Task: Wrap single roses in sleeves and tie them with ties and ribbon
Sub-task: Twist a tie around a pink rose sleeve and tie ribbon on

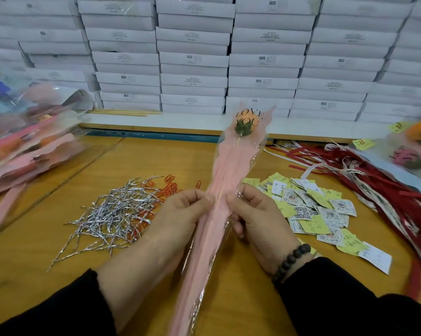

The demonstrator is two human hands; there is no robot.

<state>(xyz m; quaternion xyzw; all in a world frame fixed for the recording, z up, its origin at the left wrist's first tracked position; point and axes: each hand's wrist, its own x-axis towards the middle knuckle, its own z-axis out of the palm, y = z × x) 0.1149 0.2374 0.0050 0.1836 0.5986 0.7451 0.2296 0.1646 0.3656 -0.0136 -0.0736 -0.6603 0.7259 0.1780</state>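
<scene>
Both hands meet at the middle of a long pink sleeve (pixel 219 190): the left hand (pixel 180 212) pinches its left edge between thumb and curled fingers, and the right hand (pixel 255 214), a dark bead bracelet (pixel 292 260) on its wrist, pinches the right edge the same way. The sleeve is a narrow cone of matte pink paper under glossy clear film, its long axis running away from the person and leaning slightly right, the narrow tail towards the body and the wide mouth towards the far wall. Inside the mouth sits an orange rose (pixel 248 121) with green sepals on a thin pale stick, under black "LOVE YOU" lettering. On the wooden table (pixel 141 161) just left of the hands lies a tangle of crinkled silver twist ties (pixel 115 212) beside orange paper clips (pixel 168 183). To the right lie small yellow and white paper tags (pixel 321 209), then red and white ribbons (pixel 374 180). Wrapped pink sleeves (pixel 22 151) pile up at far left. Flat white boxes (pixel 194 59) are stacked along the back.
</scene>
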